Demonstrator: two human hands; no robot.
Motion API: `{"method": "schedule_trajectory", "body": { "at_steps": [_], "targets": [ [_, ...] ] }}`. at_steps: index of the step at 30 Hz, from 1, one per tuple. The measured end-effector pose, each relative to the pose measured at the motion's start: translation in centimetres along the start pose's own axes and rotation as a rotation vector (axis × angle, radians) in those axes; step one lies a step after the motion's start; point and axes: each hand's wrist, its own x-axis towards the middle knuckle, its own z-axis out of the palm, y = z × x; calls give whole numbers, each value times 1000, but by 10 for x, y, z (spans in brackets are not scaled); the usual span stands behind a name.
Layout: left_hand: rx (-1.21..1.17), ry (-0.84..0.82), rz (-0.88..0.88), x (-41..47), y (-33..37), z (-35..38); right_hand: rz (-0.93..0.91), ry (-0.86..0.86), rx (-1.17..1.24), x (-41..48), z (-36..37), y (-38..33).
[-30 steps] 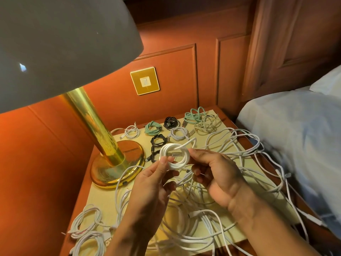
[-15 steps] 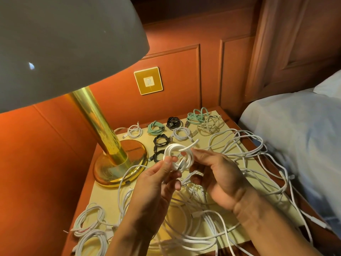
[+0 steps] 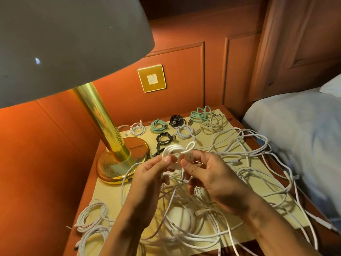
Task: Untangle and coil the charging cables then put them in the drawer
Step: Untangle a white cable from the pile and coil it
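White coiled cable [image 3: 172, 149] is pinched by left hand [image 3: 146, 182] and right hand [image 3: 215, 176] above the tangle [image 3: 184, 235].

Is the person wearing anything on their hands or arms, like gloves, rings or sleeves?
No. The left hand and right hand are bare: no gloves, no rings or watch in sight. Both forearms are uncovered to the picture's edge, so no sleeve shows. The thumbnails look short and unpainted.
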Motion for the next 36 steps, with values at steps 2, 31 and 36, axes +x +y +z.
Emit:
{"method": "schedule_trajectory", "body": {
  "at_steps": [2, 31, 36],
  "targets": [
    [86, -42, 19, -1, 3, -8, 9, -30, -80, -2, -2, -2],
    [886, 182, 153, -10, 12, -12, -322, 196, -1046, -1, -13, -4],
    [965, 192, 125, -10, 18, -9, -474, 309, -982, 2, -17, -3]
  ]
}}
